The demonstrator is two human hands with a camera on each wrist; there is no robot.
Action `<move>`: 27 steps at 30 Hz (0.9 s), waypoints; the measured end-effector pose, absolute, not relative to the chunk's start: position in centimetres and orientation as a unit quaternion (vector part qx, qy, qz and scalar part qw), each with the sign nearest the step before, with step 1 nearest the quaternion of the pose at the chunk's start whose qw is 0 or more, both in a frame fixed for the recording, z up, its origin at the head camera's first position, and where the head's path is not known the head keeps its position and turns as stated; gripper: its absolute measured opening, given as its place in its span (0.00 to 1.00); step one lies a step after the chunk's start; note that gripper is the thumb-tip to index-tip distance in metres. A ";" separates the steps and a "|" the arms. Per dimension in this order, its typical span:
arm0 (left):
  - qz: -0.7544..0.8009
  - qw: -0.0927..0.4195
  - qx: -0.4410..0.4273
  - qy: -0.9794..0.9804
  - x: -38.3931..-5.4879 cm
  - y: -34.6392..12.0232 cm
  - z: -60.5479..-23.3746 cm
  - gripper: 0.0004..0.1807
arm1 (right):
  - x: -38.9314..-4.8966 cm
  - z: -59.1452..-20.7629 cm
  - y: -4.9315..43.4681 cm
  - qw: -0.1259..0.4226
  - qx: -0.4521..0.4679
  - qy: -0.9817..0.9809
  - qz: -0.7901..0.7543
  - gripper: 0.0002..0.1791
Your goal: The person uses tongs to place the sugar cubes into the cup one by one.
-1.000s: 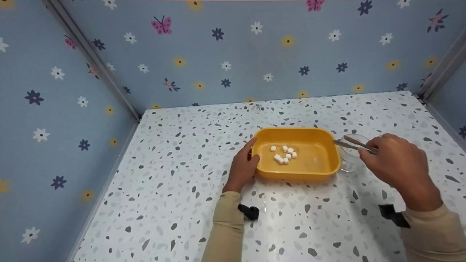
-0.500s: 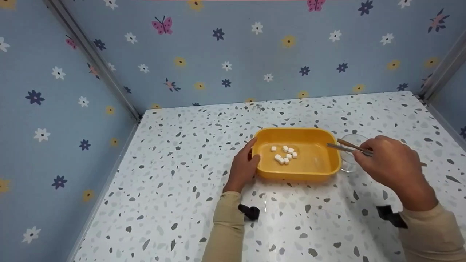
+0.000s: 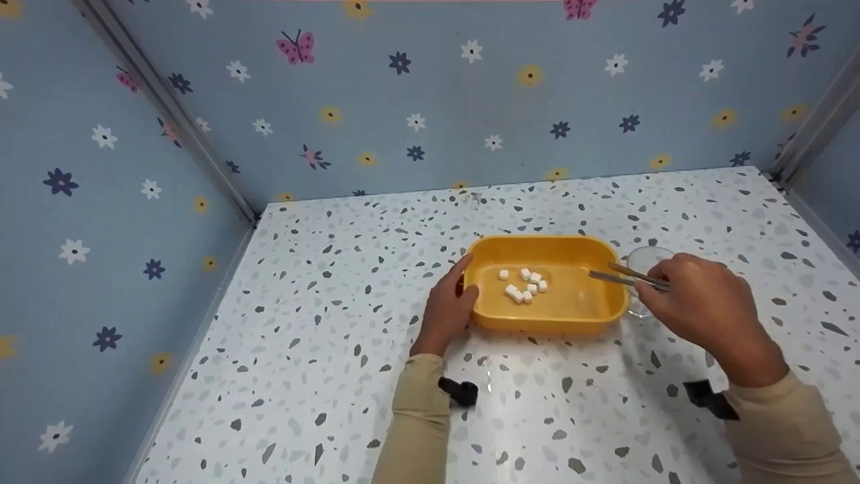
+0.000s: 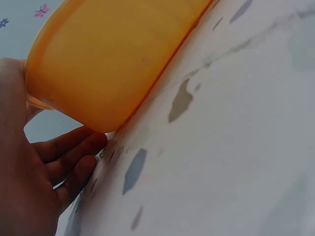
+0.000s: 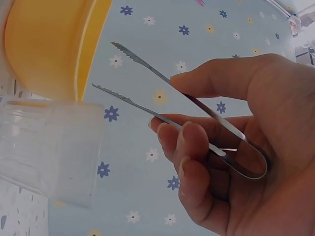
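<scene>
Clearly, the relation that matters most runs right to left: the small white cubes (image 3: 532, 289) lie on the floor of the yellow tray (image 3: 547, 246), around its left-middle, and the metal tongs (image 5: 210, 111) point toward them from the right end. The right hand (image 3: 702, 309) holds these tongs between thumb and fingers, the bend toward the palm; their serrated tips stand apart with nothing visible between them. The tray's long axis goes side to side, and the tongs run nearly along it, slanting slightly.

The left hand (image 3: 447, 309) is nearer the cubes, but it grips the tray's left end, thumb at the rim and other fingers outside. Between the tips and the nearest cube is an open stretch of tray floor, so a leftward path looks free. The tongs cross above the right-hand rim, which limits how low they can tilt. The clear cup (image 3: 647, 257) stands just beside that end, partly behind the right hand; its contents are hard to make out. Speckled tabletop (image 3: 537, 403) spreads in front of the tray.
</scene>
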State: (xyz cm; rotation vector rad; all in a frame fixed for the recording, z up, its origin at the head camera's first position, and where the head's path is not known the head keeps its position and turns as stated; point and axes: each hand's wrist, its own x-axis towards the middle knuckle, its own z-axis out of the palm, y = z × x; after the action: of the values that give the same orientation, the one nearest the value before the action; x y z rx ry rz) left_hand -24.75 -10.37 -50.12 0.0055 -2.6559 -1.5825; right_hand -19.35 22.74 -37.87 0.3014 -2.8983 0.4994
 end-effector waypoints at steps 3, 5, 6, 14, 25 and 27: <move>-0.516 0.029 -0.004 -0.856 -24.8 -10.3 -50.1 0.33 | -19.4 -38.1 22.6 0.091 0.103 -0.976 0.171 0.13; -0.520 0.030 -0.006 -0.854 -24.8 -10.3 -50.1 0.33 | -19.4 -38.2 22.4 0.088 0.103 -0.976 0.173 0.14; -0.521 0.030 -0.006 -0.853 -24.7 -10.3 -50.1 0.33 | -19.4 -38.2 22.3 0.086 0.102 -0.976 0.174 0.14; -0.520 0.023 0.000 -0.854 -24.8 -10.4 -50.1 0.33 | -19.3 -38.7 21.8 0.087 0.110 -0.976 0.168 0.12; -0.519 0.020 0.003 -0.855 -24.8 -10.4 -50.2 0.33 | -19.5 -39.4 20.6 0.080 0.125 -0.975 0.165 0.11; -0.518 0.023 0.002 -0.855 -24.9 -10.3 -50.3 0.33 | -19.6 -39.6 20.4 0.078 0.125 -0.976 0.162 0.11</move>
State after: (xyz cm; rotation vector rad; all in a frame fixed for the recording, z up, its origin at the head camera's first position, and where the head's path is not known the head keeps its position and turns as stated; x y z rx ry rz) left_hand -24.86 -10.34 -50.25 0.0051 -2.6478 -1.6051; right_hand -19.57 20.44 -39.61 0.3753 -2.9219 0.4866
